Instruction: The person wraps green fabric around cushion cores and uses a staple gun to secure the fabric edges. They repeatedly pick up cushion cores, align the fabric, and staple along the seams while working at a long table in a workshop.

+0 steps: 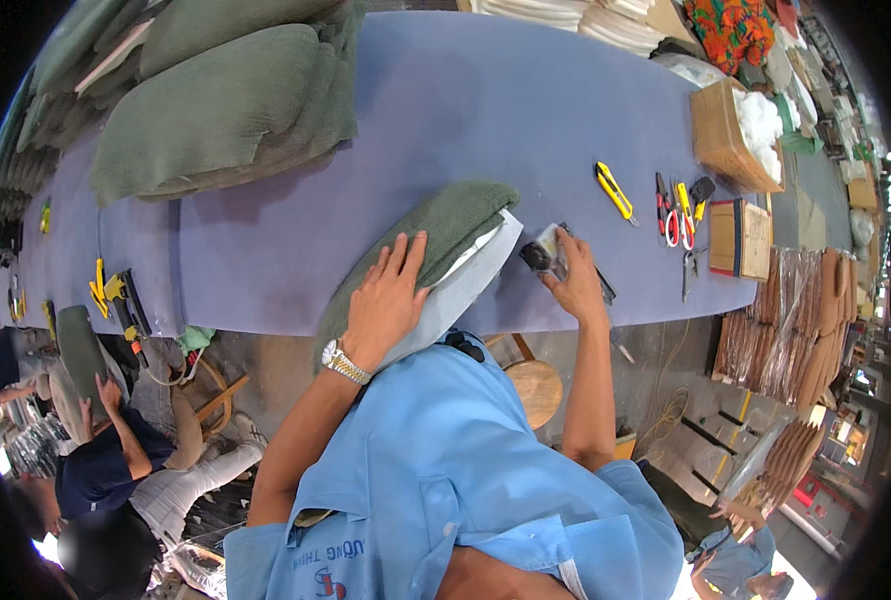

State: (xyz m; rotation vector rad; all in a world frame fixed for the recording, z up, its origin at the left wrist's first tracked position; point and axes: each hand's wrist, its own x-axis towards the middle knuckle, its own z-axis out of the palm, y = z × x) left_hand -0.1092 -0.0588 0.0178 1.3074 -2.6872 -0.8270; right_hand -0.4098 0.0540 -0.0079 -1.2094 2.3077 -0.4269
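A dark green fabric-covered cushion [452, 218] lies slantwise at the table's near edge, with its pale grey backing [470, 275] and a strip of white showing along the right side. My left hand [390, 300] rests flat on it, fingers stretched out, with a watch on the wrist. To the right of the cushion, my right hand [577, 277] is closed around a staple gun [543, 250] with a black and silver body. The tool stays apart from the cushion. A black bar of it shows beyond my fingers, and my hand hides part of the grip.
Green padded pieces [215, 110] are stacked at the far left. On the right lie a yellow cutter [614, 192], red-handled scissors [685, 215], a small box [739, 238] and a carton [733, 135] of white stuffing. A wooden stool [533, 390] stands below; co-workers are at both sides.
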